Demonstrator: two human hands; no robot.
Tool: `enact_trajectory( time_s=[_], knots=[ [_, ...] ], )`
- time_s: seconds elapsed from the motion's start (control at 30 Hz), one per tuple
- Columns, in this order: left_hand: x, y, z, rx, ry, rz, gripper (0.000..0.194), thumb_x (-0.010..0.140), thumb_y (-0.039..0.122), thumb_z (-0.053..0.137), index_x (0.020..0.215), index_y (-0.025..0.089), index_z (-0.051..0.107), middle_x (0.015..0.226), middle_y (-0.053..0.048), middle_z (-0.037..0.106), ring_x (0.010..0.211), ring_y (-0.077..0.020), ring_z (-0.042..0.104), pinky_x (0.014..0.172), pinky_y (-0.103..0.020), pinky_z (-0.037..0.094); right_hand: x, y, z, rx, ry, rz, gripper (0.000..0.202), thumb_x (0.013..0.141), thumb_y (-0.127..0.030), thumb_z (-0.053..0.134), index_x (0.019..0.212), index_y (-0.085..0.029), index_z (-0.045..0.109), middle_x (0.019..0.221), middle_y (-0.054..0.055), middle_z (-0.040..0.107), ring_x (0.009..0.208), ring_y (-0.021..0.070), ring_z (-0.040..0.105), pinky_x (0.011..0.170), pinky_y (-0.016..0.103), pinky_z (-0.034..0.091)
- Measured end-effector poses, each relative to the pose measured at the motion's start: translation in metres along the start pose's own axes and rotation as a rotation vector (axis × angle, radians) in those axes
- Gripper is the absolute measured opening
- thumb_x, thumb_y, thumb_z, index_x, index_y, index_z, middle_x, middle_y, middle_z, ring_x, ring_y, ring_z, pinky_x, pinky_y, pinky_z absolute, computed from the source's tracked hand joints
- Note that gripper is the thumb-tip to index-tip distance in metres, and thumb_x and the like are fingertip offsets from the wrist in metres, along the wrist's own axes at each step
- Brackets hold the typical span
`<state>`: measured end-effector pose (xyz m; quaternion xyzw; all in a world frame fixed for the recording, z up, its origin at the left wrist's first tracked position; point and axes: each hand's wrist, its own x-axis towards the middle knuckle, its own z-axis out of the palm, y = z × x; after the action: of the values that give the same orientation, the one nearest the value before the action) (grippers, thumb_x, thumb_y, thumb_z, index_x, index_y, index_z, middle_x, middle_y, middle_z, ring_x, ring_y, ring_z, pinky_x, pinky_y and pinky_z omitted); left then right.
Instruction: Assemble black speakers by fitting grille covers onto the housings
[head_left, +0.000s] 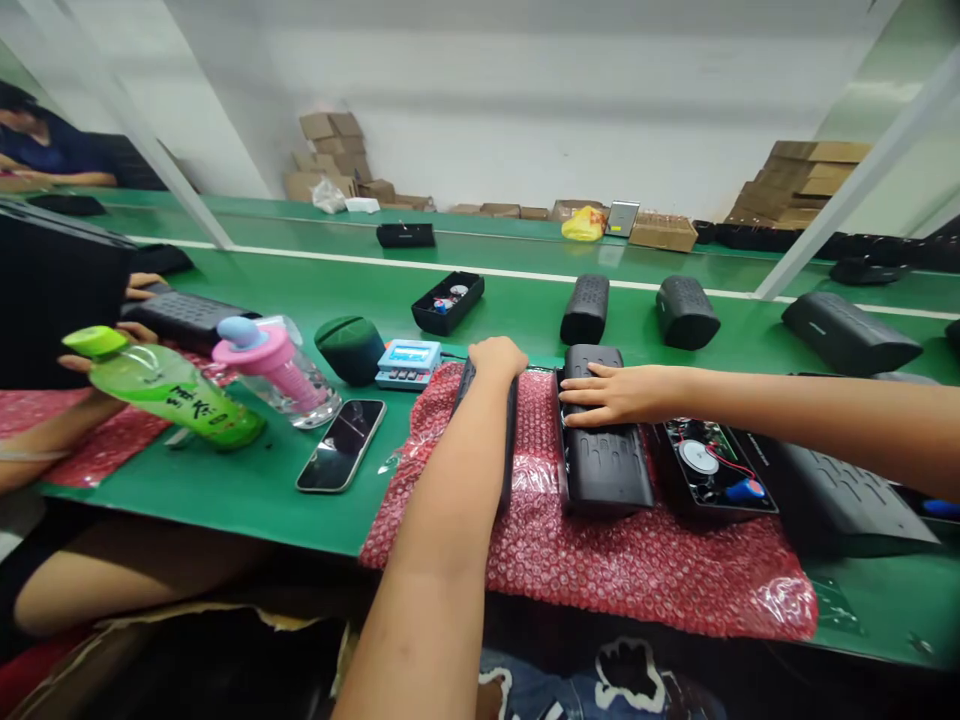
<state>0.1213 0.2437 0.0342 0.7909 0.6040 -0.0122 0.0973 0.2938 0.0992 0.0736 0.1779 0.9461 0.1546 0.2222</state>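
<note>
My left hand [498, 357] is closed over the far end of a black case [508, 455], which my forearm partly hides. My right hand [611, 395] lies with fingers spread on a black speaker case [609, 468] with a ribbed top. Both cases rest on red bubble wrap [645, 570]. Just right of them, an open housing [720, 510] shows a round white part, red wires and a blue cylinder. Farther right lies another black shell [855, 490], partly under my right forearm.
Left of the wrap are a phone [342, 446], a blue device [409, 364], a pink-lidded bottle [289, 375] and a green bottle [176, 390]. A co-worker's hands show at far left. Black cases [585, 310] stand beyond, with an open one [448, 302].
</note>
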Motion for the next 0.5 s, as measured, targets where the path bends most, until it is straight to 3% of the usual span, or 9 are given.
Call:
enact_trajectory(
  time_s=[0.23,0.5],
  knots=[
    [0.002,-0.003,-0.001,-0.032,-0.007,-0.001,0.038,0.087,0.043,0.055,0.112,0.014,0.059,0.12,-0.01,0.06,0.111,-0.0225,0.055,0.096,-0.046,0.042,0.009,0.002,0.008,0.026,-0.027,-0.012,0.068,0.075,0.007,0.051,0.139,-0.012,0.036,0.142,0.023,0.029,0.131,0.0345,0.028,0.094,0.054,0.043],
    [0.004,-0.004,0.001,-0.047,0.001,0.0,0.04,0.087,0.045,0.054,0.112,0.014,0.059,0.12,-0.01,0.06,0.112,-0.0226,0.055,0.097,-0.046,0.041,0.013,0.001,0.014,0.019,0.014,-0.02,0.056,0.085,0.002,0.051,0.137,-0.013,0.039,0.141,0.024,0.031,0.13,0.0338,0.031,0.097,0.055,0.04]
  ],
)
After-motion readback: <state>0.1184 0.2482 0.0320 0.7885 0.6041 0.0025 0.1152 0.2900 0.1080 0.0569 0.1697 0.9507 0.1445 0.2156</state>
